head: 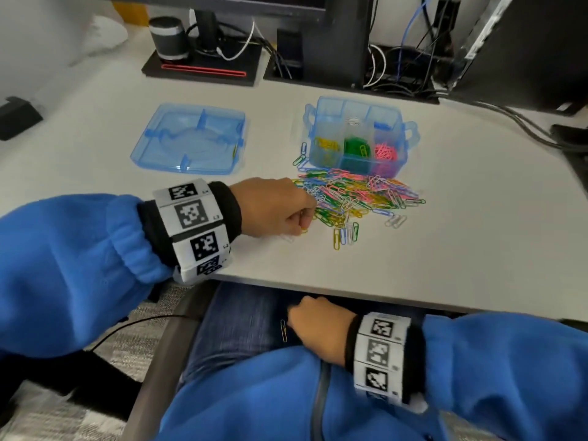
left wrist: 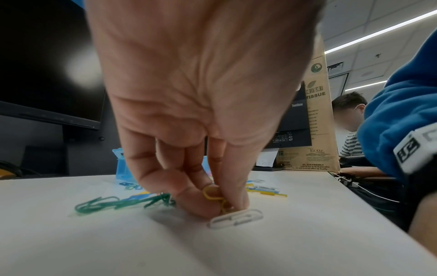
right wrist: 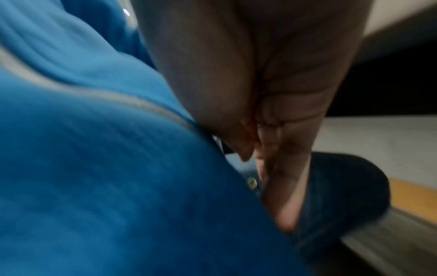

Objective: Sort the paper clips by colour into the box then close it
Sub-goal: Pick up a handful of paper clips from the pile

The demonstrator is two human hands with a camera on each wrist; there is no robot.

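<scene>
Where visible, recorded as follows:
Desk (head: 445, 249): flat, matte, pale grey; monitor stands and cables at rear.
Box (head: 358, 135): translucent blue plastic, compartmented, uncovered, behind loose paper clips (head: 359, 195).
Lid (head: 191, 140): matching plastic, well left of box.
Left hand (head: 273, 210): pinching yellow clip (left wrist: 212, 194) at desk surface.
Right hand (head: 318, 326): in lap, fingers curled; contents indeterminable.
</scene>
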